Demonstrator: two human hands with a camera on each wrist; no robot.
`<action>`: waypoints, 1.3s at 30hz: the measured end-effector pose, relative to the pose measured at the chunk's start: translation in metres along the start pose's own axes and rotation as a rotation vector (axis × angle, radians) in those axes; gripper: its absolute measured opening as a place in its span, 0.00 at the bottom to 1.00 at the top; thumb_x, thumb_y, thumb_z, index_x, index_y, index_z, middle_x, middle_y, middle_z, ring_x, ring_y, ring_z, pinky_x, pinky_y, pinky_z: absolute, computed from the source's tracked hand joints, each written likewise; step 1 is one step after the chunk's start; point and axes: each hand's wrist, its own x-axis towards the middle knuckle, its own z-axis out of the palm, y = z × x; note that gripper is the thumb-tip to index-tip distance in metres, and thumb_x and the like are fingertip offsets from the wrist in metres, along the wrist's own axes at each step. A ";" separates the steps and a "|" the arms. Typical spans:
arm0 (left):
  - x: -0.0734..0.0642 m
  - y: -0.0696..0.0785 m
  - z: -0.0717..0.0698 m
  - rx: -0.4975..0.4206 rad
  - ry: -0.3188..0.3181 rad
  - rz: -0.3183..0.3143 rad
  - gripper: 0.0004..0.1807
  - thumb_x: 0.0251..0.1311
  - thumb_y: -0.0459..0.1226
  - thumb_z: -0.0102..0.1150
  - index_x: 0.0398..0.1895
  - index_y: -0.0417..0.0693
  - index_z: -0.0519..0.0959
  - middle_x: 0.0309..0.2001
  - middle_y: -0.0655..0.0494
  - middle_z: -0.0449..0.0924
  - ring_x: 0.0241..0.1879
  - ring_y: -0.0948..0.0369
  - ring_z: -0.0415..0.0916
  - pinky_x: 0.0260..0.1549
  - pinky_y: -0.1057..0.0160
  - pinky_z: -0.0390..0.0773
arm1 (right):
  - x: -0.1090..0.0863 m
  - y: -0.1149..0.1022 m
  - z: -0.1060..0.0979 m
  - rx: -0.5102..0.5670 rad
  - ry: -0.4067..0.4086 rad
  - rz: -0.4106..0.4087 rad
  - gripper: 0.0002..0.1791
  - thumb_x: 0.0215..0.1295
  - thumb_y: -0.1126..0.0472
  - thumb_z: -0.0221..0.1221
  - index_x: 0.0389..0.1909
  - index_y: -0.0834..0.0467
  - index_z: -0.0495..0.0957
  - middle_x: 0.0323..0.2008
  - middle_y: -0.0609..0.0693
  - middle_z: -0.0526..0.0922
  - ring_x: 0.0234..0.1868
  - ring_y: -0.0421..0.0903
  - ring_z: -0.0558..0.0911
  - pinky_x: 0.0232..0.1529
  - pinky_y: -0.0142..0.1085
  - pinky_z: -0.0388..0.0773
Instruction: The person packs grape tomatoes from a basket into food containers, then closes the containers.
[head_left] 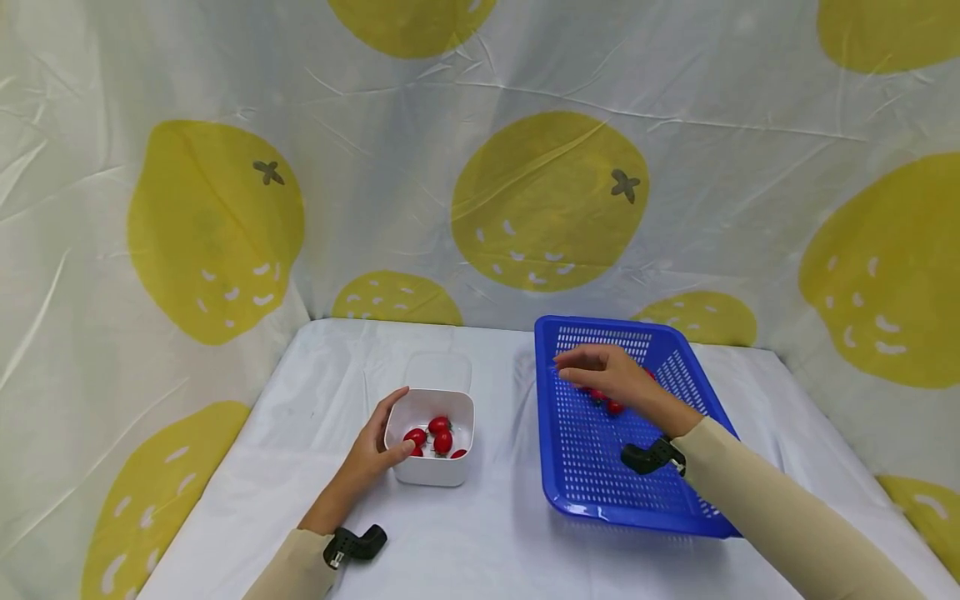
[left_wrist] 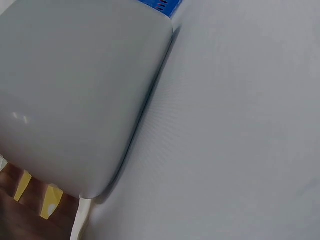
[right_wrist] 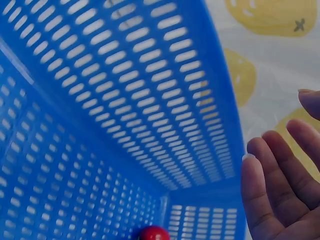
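Note:
My left hand (head_left: 372, 446) grips a white square container (head_left: 431, 473), thumb over its near left rim and fingers along its left side. Several small red tomatoes (head_left: 442, 442) lie inside it. The container's smooth outer wall (left_wrist: 85, 90) fills much of the left wrist view. Above a blue perforated basket (head_left: 552, 450), my right hand (head_left: 618, 377) hovers with loosely bent fingers and nothing between them. Below that hand, several red tomatoes (head_left: 615, 407) rest on the basket floor, partly hidden by it. In the right wrist view a single tomato (right_wrist: 155, 233) shows at the bottom.
A clear, flat lid-like piece (head_left: 439, 367) lies behind the container. White cloth (head_left: 491, 533) covers the table under everything. A curtain (head_left: 390, 167) printed with yellow lemons hangs behind and at both sides. The basket's raised walls surround its tomatoes.

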 end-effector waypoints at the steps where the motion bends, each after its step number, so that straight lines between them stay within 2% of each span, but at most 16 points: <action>1: 0.000 0.000 0.000 0.002 0.000 -0.003 0.41 0.57 0.35 0.59 0.74 0.53 0.53 0.73 0.47 0.52 0.71 0.46 0.47 0.65 0.34 0.47 | -0.001 0.002 -0.002 -0.021 0.004 0.003 0.25 0.60 0.47 0.64 0.55 0.56 0.79 0.53 0.57 0.81 0.50 0.52 0.81 0.52 0.47 0.78; 6: -0.001 0.000 0.000 -0.001 -0.003 -0.008 0.42 0.58 0.35 0.59 0.75 0.51 0.52 0.73 0.46 0.52 0.70 0.44 0.50 0.62 0.34 0.55 | -0.005 0.014 -0.008 -0.094 0.036 0.010 0.25 0.60 0.46 0.65 0.54 0.54 0.80 0.52 0.54 0.82 0.48 0.48 0.82 0.52 0.46 0.78; 13: -0.001 0.001 0.001 -0.008 -0.007 -0.006 0.42 0.57 0.34 0.59 0.75 0.53 0.53 0.73 0.47 0.52 0.71 0.45 0.47 0.63 0.33 0.50 | -0.010 0.032 -0.019 -0.165 0.056 0.022 0.23 0.62 0.51 0.64 0.54 0.60 0.79 0.49 0.56 0.83 0.49 0.51 0.82 0.53 0.47 0.77; 20: -0.001 0.003 0.001 0.014 -0.002 -0.013 0.42 0.57 0.37 0.59 0.74 0.54 0.53 0.73 0.47 0.52 0.71 0.45 0.48 0.62 0.33 0.54 | -0.017 0.050 -0.031 -0.230 0.087 0.044 0.24 0.63 0.52 0.63 0.53 0.65 0.79 0.49 0.59 0.83 0.50 0.55 0.81 0.50 0.47 0.79; 27: -0.002 0.003 0.002 0.046 0.020 -0.034 0.42 0.56 0.38 0.60 0.74 0.54 0.54 0.74 0.50 0.51 0.73 0.46 0.42 0.63 0.32 0.46 | -0.021 0.062 -0.036 -0.292 0.080 0.098 0.21 0.63 0.57 0.64 0.52 0.67 0.79 0.47 0.62 0.83 0.49 0.58 0.80 0.50 0.49 0.78; 32: -0.002 0.003 0.002 0.057 0.027 -0.055 0.42 0.56 0.37 0.60 0.74 0.50 0.53 0.74 0.53 0.51 0.74 0.47 0.41 0.62 0.31 0.44 | -0.022 0.071 -0.038 -0.304 0.080 0.125 0.19 0.62 0.60 0.64 0.50 0.66 0.80 0.47 0.62 0.82 0.48 0.58 0.80 0.50 0.50 0.78; 39: -0.002 0.005 0.003 0.046 0.024 -0.063 0.42 0.56 0.36 0.60 0.74 0.51 0.53 0.74 0.51 0.50 0.74 0.46 0.40 0.63 0.31 0.43 | -0.024 0.077 -0.038 -0.326 0.100 0.129 0.16 0.61 0.63 0.64 0.49 0.65 0.81 0.48 0.63 0.81 0.49 0.59 0.79 0.48 0.50 0.78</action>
